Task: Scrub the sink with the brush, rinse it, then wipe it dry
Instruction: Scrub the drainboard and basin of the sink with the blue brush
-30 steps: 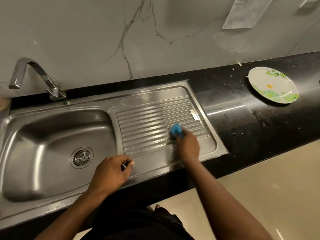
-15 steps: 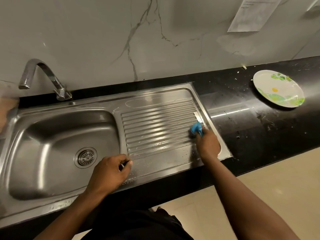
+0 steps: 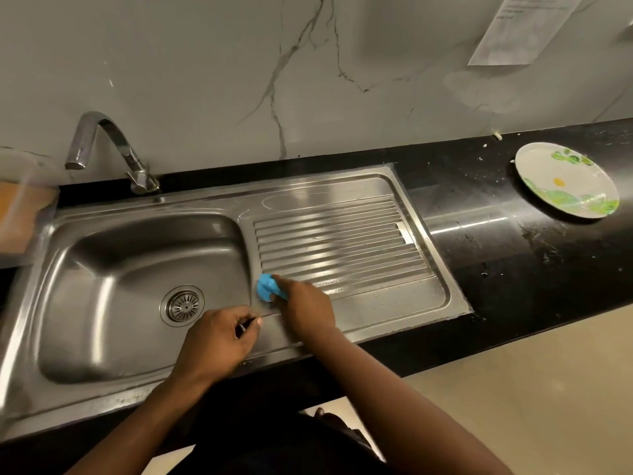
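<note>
The stainless steel sink (image 3: 102, 269) has a basin with a round drain (image 3: 183, 305) on the left and a ribbed drainboard (image 3: 342, 241) on the right. My right hand (image 3: 305, 310) grips a small blue brush (image 3: 267, 287) and presses it on the drainboard's left edge, right beside the basin. My left hand (image 3: 215, 341) rests on the sink's front rim between basin and drainboard, with its fingers curled in against the thumb. I see nothing in it. The metal near the brush looks wet and streaked.
A curved chrome tap (image 3: 113, 145) stands behind the basin. On the black counter (image 3: 513, 262) to the right lies a white plate (image 3: 567, 180) with green leaves, amid crumbs and smears. An orange object (image 3: 17, 217) sits at the far left. A paper sheet (image 3: 524, 25) hangs on the wall.
My right hand swept the blue brush right to the drainboard's far end, then back left to the edge by the basin. My left hand has stayed on the front rim.
</note>
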